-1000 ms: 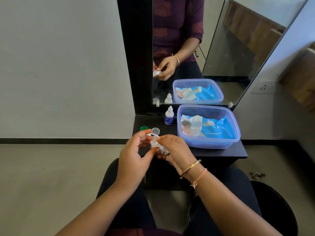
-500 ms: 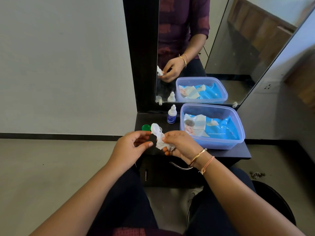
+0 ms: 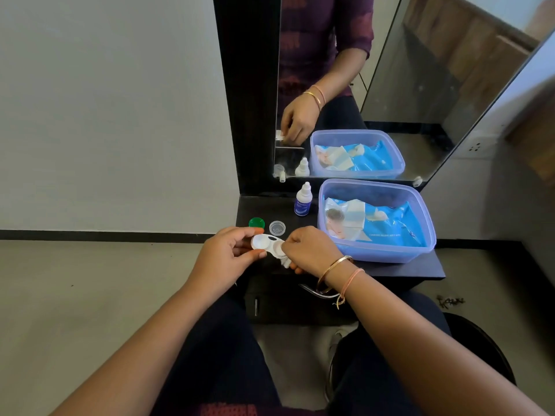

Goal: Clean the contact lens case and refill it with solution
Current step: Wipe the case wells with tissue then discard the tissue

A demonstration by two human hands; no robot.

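My left hand (image 3: 223, 253) pinches the left well of the white contact lens case (image 3: 264, 243), held flat with both wells uncapped. My right hand (image 3: 312, 250) grips a crumpled white wipe (image 3: 286, 262) and presses it into the case's right well, which it hides. A green cap (image 3: 256, 223) and a clear cap (image 3: 277, 227) lie on the dark shelf (image 3: 420, 267) just behind my hands. The small solution bottle (image 3: 303, 200) with a blue label stands upright further back.
A translucent purple tub (image 3: 423, 235) holding a blue wet-wipe pack (image 3: 387, 228) fills the shelf's right side. A mirror (image 3: 420, 85) stands behind the shelf and reflects my hand and the tub. My knees and the grey floor lie below.
The wipe was lifted off the case half a second ago; now my right hand presses it into the right well and the case's left well shows. The view has shifted slightly.
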